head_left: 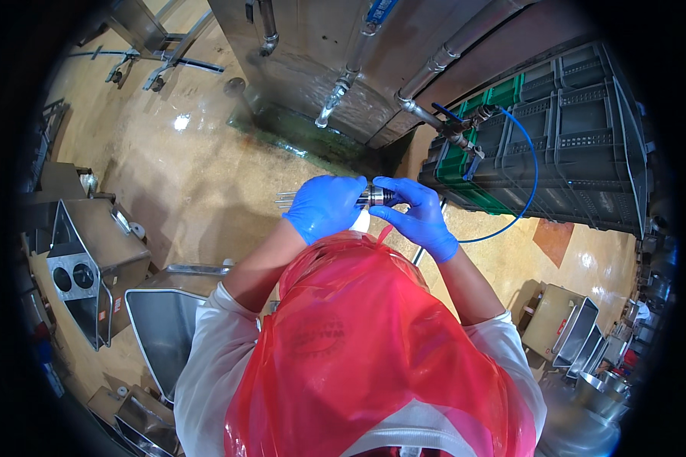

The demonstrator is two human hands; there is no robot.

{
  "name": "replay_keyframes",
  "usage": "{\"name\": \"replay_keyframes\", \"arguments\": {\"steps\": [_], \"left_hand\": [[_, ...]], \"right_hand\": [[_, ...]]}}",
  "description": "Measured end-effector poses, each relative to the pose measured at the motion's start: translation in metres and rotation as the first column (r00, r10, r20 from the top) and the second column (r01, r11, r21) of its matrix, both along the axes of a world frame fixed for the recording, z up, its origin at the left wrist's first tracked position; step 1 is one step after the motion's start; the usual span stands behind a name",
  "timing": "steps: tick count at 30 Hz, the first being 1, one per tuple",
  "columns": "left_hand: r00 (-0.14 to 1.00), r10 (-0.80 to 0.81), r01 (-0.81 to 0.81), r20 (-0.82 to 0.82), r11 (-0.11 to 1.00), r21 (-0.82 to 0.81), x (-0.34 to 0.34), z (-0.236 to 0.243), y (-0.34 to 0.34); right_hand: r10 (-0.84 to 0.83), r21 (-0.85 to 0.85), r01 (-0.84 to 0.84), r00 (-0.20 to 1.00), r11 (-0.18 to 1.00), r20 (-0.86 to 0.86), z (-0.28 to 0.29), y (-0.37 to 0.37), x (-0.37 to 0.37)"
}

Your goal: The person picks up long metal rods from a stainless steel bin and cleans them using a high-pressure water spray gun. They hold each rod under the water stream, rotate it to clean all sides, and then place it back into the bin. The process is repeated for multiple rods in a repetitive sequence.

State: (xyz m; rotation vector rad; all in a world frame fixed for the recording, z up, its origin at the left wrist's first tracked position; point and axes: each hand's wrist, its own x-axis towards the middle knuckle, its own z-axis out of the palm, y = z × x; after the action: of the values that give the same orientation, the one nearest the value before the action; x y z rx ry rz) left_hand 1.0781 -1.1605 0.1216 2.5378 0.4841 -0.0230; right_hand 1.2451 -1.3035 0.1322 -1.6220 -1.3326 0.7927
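Note:
A metal tool [375,196] with several thin rods pointing left and a short cylindrical end is held in front of me above a red plastic apron [373,320]. My left hand [322,206], in a blue glove, is closed round the rod part, whose tips [283,198] stick out past my fingers. My right hand [411,212], also gloved in blue, grips the black and silver cylindrical end. My palms and fingertips hide much of the tool.
Pipes [347,76] run down a steel wall above a wet drain trough [297,137]. Stacked grey and green crates [564,145] and a blue hose [527,190] are at right. Steel wheeled bins [160,335] stand left and behind; more bins [556,324] stand lower right.

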Motion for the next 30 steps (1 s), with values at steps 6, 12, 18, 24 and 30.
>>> {"name": "replay_keyframes", "arguments": {"steps": [6, 12, 18, 24, 30], "left_hand": [[0.999, -0.024, 0.021, -0.041, 0.997, -0.078, 0.0, 0.008, 0.002], [1.0, 0.0, 0.0, 0.004, 0.998, -0.06, 0.0, 0.0, -0.002], [0.983, 0.05, -0.038, 0.179, 0.997, -0.067, -0.003, -0.009, -0.001], [0.911, 0.255, -0.198, 0.325, 0.96, -0.198, -0.006, -0.037, 0.019], [0.973, 0.055, -0.032, 0.224, 0.994, -0.106, 0.01, -0.034, 0.011]], "right_hand": [[0.014, 0.21, -0.057, 0.98, 0.976, 0.2, -0.001, 0.001, 0.001], [-0.037, 0.009, 0.039, 0.982, 0.999, -0.188, -0.007, -0.005, -0.002], [-0.133, -0.05, 0.123, 0.932, 0.991, -0.337, -0.007, -0.007, -0.004], [-0.248, -0.061, 0.259, 0.787, 0.964, -0.565, -0.025, -0.007, 0.007], [-0.024, 0.141, 0.048, 0.986, 0.989, -0.166, -0.007, 0.008, 0.011]]}}
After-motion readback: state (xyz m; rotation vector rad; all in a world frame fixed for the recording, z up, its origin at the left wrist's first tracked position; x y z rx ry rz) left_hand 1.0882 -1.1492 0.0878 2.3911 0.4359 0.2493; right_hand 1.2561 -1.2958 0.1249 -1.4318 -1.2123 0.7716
